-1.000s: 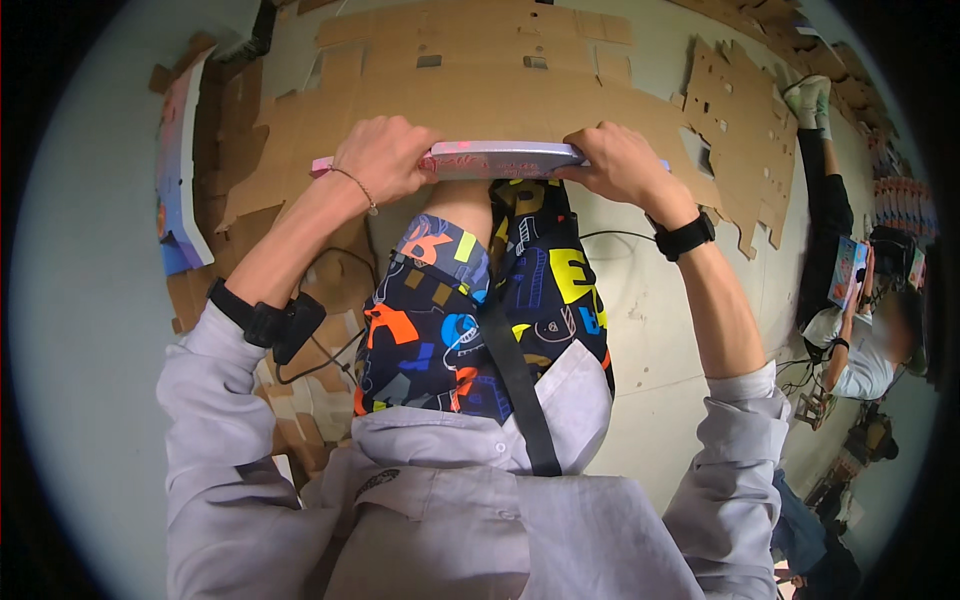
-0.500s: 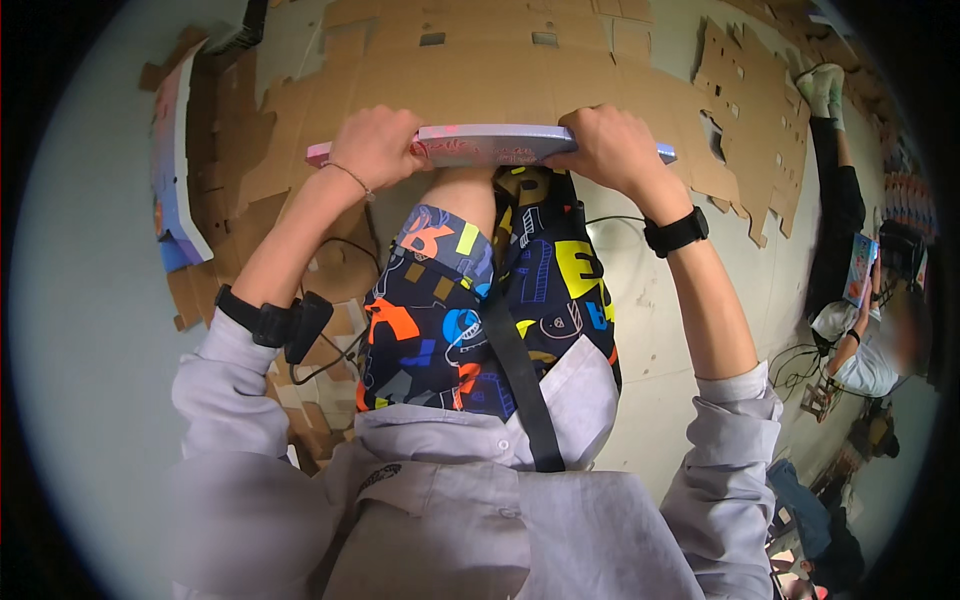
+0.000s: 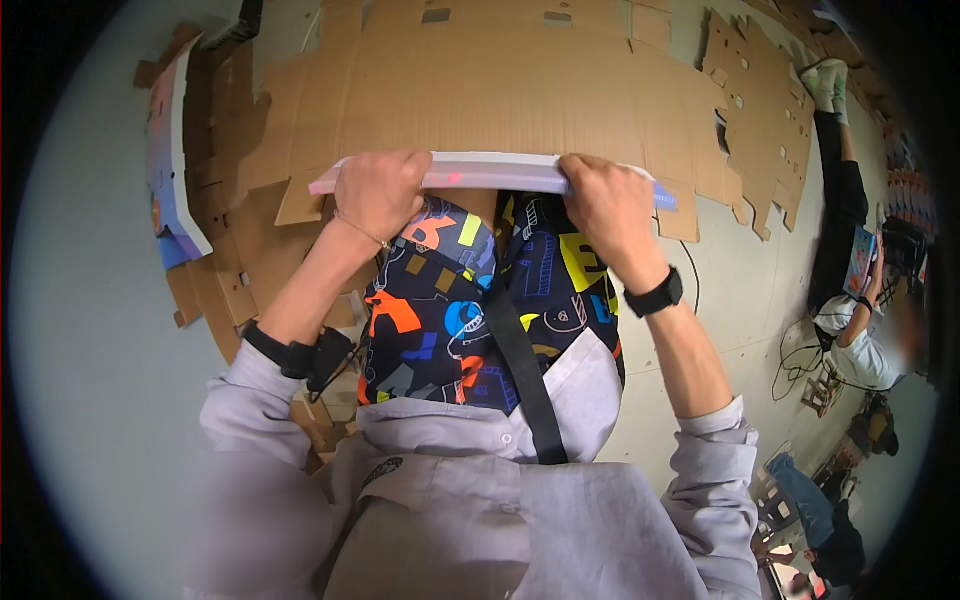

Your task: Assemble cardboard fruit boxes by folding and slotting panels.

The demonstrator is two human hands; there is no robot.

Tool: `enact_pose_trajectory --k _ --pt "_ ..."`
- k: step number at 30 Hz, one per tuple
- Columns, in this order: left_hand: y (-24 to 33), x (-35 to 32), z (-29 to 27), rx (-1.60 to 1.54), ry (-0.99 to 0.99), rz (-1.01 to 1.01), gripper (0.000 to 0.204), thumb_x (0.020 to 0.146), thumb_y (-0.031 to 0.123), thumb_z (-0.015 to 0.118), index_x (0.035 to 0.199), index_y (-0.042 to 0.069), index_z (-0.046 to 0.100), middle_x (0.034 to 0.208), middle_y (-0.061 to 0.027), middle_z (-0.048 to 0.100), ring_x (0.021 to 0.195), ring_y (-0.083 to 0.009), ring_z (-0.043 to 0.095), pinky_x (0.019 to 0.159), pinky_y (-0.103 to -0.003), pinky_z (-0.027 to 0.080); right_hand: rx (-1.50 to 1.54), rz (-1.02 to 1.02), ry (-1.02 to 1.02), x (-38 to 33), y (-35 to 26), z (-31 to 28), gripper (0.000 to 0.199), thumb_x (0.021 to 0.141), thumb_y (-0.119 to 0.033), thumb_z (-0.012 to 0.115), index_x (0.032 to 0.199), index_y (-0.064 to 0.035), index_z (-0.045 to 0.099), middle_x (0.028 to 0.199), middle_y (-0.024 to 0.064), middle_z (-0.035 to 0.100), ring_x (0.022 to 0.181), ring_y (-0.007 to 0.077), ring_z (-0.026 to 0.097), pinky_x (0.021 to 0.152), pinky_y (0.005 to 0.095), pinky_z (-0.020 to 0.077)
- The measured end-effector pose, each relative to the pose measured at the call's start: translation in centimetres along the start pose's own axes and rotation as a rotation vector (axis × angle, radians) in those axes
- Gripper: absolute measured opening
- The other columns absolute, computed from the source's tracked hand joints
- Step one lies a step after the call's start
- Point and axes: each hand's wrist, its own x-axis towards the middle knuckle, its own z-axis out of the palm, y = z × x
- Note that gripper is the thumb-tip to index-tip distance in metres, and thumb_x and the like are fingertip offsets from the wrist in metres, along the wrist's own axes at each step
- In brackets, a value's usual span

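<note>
Smooth panel (image 3: 492, 177), matt cardboard sheet (image 3: 480, 90), wrinkled cloth shirt (image 3: 440, 525)

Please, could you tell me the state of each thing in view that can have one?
Pink-and-purple panel: held, seen nearly edge-on.
Left grip: closed on panel's left part.
Right grip: closed on its right part.
Large cardboard sheet: opened flat.
Printed carton: unheld; open or shut unclear.
Black wristband: fastened.
Grey sleeves: partly pushed up.

Printed cardboard panel (image 3: 495, 177), one: slim, pink grading to lavender-blue, white along the far edge; possibly a flat carton. Held crosswise, seen nearly edge-on, ends projecting beyond left hand (image 3: 382, 190) and right hand (image 3: 612, 205).
</note>
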Motion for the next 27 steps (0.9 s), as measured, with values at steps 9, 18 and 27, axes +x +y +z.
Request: enact_pose_trajectory --k 9,18,27 --pt "0.8 -0.8 0.8 -0.023 0.162 -0.003 0.03 0.062 0.009 0.074 0.092 0.011 0.072 0.088 -0.0111 0.071 0.074 -0.0299 0.069 0.063 -0.039 0.054 0.069 0.083 0.078 -1.3 -1.9 -0.1 0.029 0.076 -0.031 0.072 0.081 -0.0033 0.066 0.083 0.013 0.07 0.073 0.0305 0.069 0.06 0.0386 0.0536" --pt "-2.7 6.2 -2.6 -0.055 -0.25 -0.018 0.041 0.064 0.039 0.082 0.078 0.002 0.071 0.074 -0.0231 0.068 0.075 -0.0407 0.069 0.07 -0.047 0.056 0.058 0.023 -0.208 6.2 1.6 -2.7 0.077 0.083 -0.073 0.056 0.069 0.0006 0.072 0.063 0.0206 0.064 0.059 0.036 0.065 0.055 0.0435 0.0512" --pt "-5.1 10.8 -2.4 -0.344 -0.669 -0.073 0.066 0.063 0.059 0.083 0.092 0.0 0.073 0.077 -0.0163 0.07 0.072 -0.0278 0.068 0.067 -0.04 0.053 0.305 0.176 -0.571 11.5 3.3 -2.7 0.097 0.08 -0.085 0.046 0.084 0.0086 0.069 0.069 0.0225 0.066 0.065 0.0343 0.069 0.049 0.0434 0.0527"
